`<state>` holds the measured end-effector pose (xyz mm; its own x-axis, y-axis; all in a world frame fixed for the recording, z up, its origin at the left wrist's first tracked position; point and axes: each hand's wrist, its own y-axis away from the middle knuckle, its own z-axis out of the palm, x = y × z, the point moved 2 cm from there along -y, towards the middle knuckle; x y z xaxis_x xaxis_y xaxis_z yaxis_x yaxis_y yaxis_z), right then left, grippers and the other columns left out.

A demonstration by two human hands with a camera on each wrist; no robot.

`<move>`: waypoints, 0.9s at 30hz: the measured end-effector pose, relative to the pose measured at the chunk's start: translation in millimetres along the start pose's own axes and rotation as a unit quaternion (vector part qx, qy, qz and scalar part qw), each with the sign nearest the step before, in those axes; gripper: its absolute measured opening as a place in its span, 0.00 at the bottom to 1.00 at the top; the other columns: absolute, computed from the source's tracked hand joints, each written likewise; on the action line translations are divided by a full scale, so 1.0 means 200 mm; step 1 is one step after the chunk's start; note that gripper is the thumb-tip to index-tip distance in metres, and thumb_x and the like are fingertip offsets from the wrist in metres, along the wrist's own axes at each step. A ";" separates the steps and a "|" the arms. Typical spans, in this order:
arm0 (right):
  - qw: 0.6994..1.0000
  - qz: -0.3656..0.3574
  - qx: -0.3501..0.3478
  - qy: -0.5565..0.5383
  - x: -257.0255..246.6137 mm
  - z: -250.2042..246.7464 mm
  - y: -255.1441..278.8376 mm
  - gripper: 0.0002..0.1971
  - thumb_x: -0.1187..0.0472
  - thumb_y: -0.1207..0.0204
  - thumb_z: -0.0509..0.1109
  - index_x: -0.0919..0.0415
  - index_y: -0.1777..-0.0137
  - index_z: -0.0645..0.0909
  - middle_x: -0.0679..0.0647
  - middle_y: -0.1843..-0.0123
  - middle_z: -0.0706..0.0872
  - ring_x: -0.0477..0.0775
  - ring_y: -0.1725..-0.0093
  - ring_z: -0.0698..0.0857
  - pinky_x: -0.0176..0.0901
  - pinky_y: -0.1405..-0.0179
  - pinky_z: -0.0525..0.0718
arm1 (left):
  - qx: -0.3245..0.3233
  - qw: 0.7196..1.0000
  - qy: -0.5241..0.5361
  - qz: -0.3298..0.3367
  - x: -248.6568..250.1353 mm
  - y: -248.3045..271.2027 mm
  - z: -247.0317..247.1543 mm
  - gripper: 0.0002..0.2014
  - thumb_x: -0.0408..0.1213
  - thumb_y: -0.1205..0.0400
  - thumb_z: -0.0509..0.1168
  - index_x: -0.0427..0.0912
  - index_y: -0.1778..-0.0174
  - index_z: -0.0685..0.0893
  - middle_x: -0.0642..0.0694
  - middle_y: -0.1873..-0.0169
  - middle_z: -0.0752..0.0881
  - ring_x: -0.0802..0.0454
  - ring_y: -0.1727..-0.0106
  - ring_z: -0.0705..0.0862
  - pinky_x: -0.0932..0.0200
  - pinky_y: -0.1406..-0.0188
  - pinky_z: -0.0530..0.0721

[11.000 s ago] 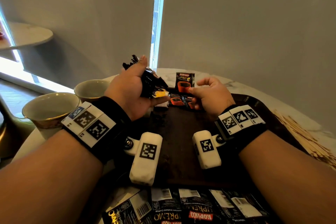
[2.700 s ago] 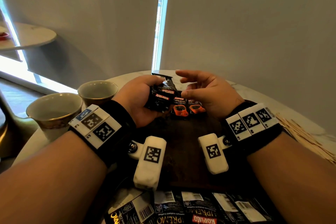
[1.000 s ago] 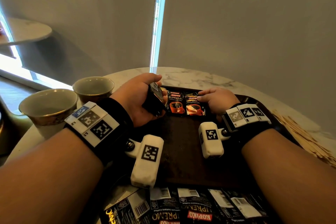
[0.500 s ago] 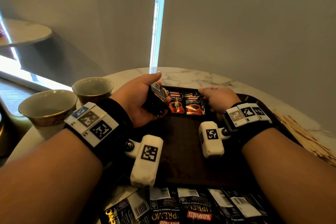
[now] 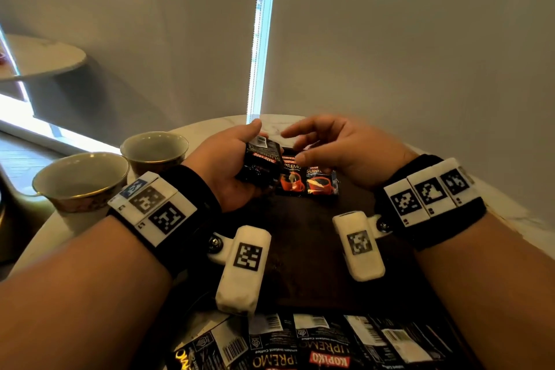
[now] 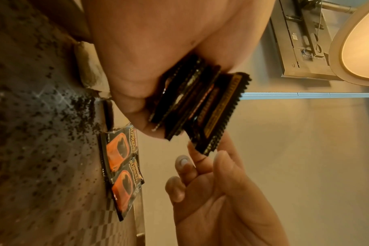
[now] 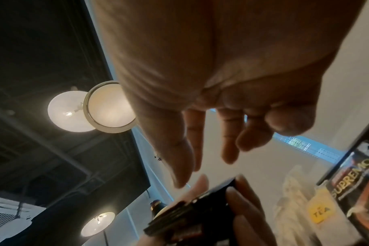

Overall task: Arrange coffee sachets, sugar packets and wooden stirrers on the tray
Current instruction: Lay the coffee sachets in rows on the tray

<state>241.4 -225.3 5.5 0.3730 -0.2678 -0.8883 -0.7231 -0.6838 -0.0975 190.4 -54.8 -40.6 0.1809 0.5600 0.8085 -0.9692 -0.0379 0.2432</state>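
Black coffee sachets (image 5: 262,163) sat gripped in the left hand (image 5: 223,164) at frame centre, the right hand (image 5: 336,146) beside them loose-fingered, holding nothing.

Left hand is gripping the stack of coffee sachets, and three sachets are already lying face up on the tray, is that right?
Not quite: the left hand does grip the stack of coffee sachets, but only two sachets lie face up on the tray, side by side. The head view shows it.

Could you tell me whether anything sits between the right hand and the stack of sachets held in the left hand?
Nothing visible does. The right hand hovers open beside the sachet stack gripped by the left hand, with only open air between them above the tray.
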 end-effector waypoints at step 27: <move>0.979 -0.074 0.170 -0.083 0.09 0.02 -0.07 0.08 0.70 0.19 0.69 0.56 0.54 0.83 0.53 0.57 0.90 0.59 0.52 0.90 0.46 0.63 0.85 | 0.033 0.999 -0.040 -0.002 0.00 0.01 0.01 0.23 0.61 0.13 0.60 0.44 0.40 0.84 0.43 0.71 0.89 0.47 0.73 0.89 0.51 0.58 0.84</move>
<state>256.3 -218.0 -9.7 0.4086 -0.0502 -0.9113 -0.8305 -0.4345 -0.3485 189.2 -56.3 -39.5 0.2006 0.4918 0.8473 -0.9558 -0.0913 0.2793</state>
